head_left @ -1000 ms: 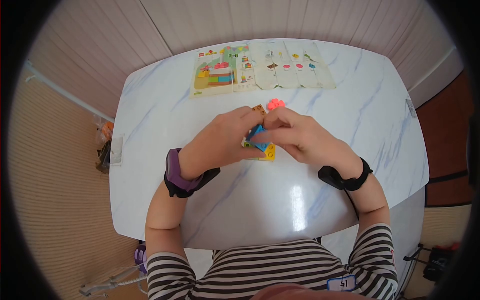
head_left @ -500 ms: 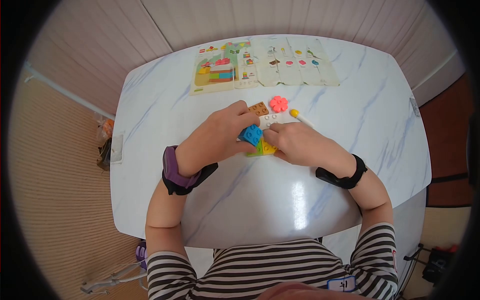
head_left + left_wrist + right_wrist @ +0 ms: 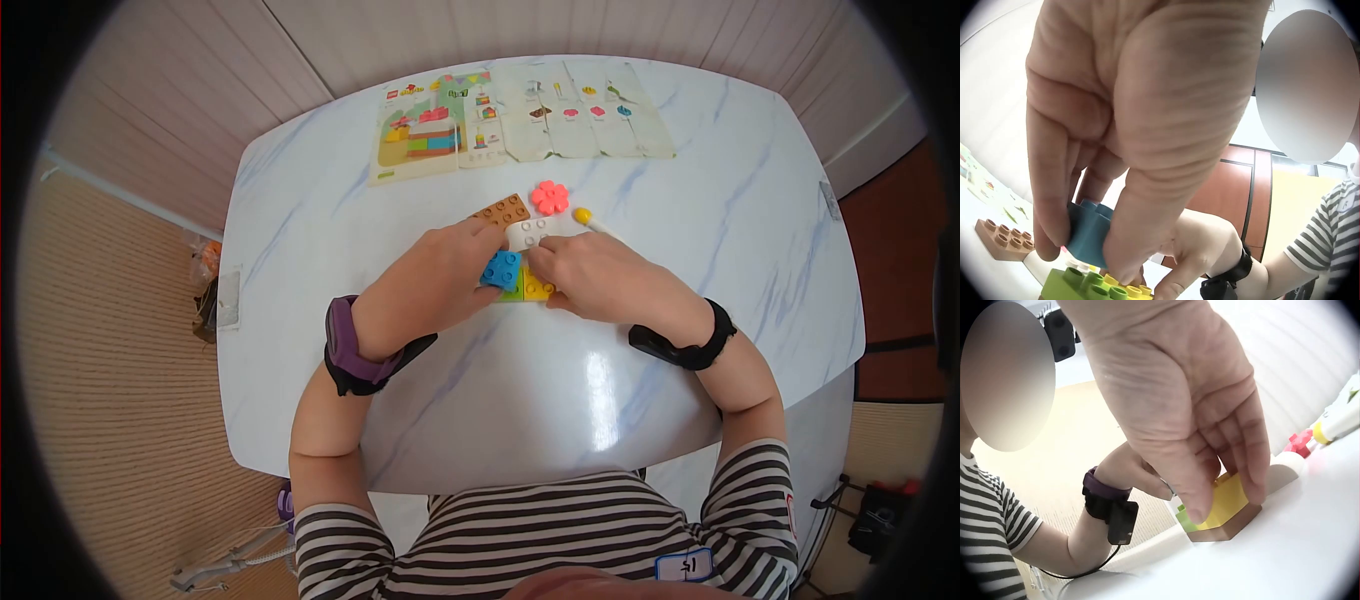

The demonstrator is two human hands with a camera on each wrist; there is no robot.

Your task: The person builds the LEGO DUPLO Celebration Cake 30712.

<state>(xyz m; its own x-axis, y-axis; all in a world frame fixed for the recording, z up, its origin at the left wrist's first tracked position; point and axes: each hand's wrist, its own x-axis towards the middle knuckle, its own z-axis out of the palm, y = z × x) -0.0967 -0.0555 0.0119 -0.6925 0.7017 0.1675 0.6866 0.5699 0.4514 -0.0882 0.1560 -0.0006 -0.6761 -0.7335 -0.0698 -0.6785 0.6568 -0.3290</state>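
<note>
Between its thumb and fingers the left hand (image 3: 430, 285) pinches a blue brick (image 3: 501, 270). In the left wrist view the blue brick (image 3: 1090, 234) is just above a green brick (image 3: 1070, 286); whether they touch I cannot tell. The right hand (image 3: 615, 285) grips a yellow brick (image 3: 538, 286) beside the green one. The right wrist view shows thumb and fingers around the yellow brick (image 3: 1229, 499), which sits on a brown piece (image 3: 1229, 530). A white brick (image 3: 530, 234) lies just behind, partly covered by the right fingers.
A tan brick (image 3: 504, 211), a pink flower piece (image 3: 550, 197) and a yellow-tipped white stick (image 3: 584, 215) lie behind the hands. An unfolded instruction sheet (image 3: 520, 115) spreads along the table's far side. The table's near edge (image 3: 540, 481) is by the striped shirt.
The left hand turned the blue brick and now holds it close over the green and yellow bricks. The right hand moved off the blue brick to the yellow one, uncovering the white brick and stick.
</note>
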